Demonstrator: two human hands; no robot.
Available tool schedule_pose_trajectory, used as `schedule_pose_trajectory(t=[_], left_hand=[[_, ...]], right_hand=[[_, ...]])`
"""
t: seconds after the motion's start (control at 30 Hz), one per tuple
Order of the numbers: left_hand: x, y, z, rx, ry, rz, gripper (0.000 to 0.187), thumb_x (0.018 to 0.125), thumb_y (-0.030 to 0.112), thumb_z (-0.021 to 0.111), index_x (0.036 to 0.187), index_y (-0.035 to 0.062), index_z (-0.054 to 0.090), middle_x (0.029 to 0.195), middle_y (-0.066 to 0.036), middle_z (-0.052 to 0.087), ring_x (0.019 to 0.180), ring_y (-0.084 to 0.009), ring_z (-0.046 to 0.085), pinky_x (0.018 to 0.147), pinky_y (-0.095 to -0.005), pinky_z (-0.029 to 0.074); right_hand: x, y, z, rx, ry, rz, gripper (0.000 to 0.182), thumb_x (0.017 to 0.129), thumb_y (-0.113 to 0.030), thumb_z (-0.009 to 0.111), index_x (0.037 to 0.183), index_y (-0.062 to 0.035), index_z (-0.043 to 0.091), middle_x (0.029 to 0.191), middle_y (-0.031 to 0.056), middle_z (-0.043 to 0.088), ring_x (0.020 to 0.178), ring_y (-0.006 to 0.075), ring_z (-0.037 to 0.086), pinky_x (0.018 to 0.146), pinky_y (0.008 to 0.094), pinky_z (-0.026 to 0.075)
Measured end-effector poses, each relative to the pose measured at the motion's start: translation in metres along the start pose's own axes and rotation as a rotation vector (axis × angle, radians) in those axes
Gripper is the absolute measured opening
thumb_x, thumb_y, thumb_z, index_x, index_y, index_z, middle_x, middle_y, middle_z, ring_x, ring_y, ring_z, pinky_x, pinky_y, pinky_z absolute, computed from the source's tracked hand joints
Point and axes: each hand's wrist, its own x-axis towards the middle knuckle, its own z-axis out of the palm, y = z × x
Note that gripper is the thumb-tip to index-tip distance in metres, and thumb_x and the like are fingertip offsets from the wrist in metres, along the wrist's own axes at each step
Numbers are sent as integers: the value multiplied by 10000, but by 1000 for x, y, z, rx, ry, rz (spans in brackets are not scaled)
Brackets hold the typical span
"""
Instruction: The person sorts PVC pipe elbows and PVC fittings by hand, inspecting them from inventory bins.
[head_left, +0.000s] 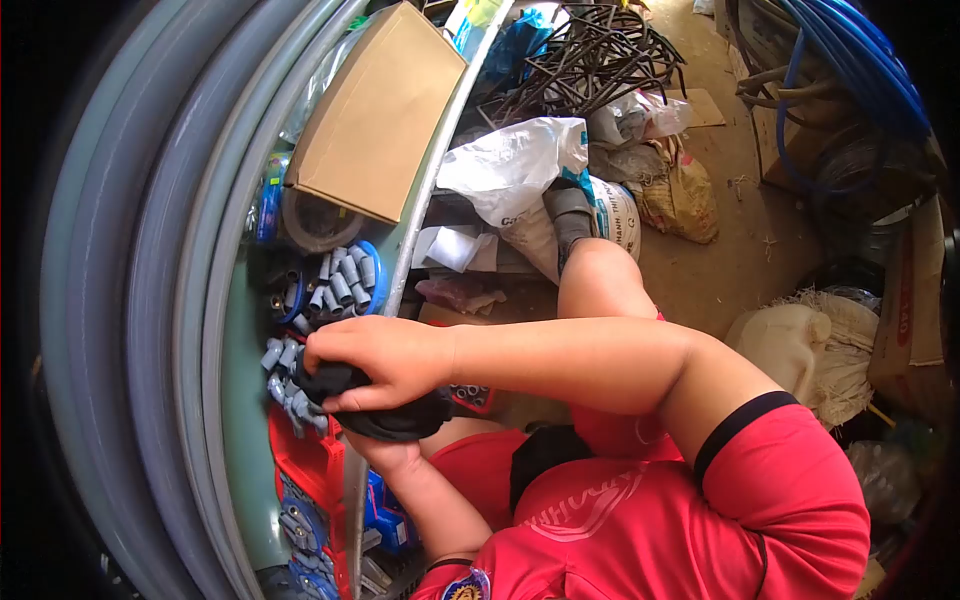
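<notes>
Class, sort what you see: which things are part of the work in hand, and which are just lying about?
In hand:
right hand
left hand
black bag
grey pipe fittings

Lying about:
cardboard box
white plastic bag
blue hose
tape roll

Right hand [375, 360] over left hand [385, 450], fingers seemingly curled.

Loose grey plastic pipe fittings [340, 278] and a brown cardboard box [380, 110] crowd the shelf (curved grey pipes [150, 300] wall its far side).
</notes>
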Motion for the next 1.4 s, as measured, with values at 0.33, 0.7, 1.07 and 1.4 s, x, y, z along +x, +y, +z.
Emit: schedule_pose_trajectory(t=[0.33,0.7,1.07,1.4], left_hand=[[16,7,-30,52,63,-156,560,1029,456,424,1435,71,446,1431,-73,493,1328,-238,473,1132,-409,348],[15,15,-34,465,243,206,586,1074,426,311,1486,15,378,1450,-142,467,1286,-255,515,1091,-407,408],[-11,29,-96,86,-174,-37,558,1008,322,552,1480,75,386,1499,-91,421,1386,-266,407,1153,-475,321],[1,60,-63,947,-69,227,404,976,27,552,1368,-61,506,1296,-173,612,1162,-237,600,1009,-380,453]], right_hand=[[3,7,-5,-194,-340,91,377,749,-145,766,1061,-24,592,1008,189,612,958,417,621,807,497,500],[9,19,52,-216,42,147,322,838,-238,695,1036,-45,530,915,181,598,824,413,627,700,487,517],[0,29,69,-171,-35,-7,332,842,-263,702,1008,-37,525,878,194,597,832,422,617,720,495,504],[11,20,55,-152,-51,333,337,881,-301,655,1048,-18,581,861,228,650,825,434,635,717,491,508]])
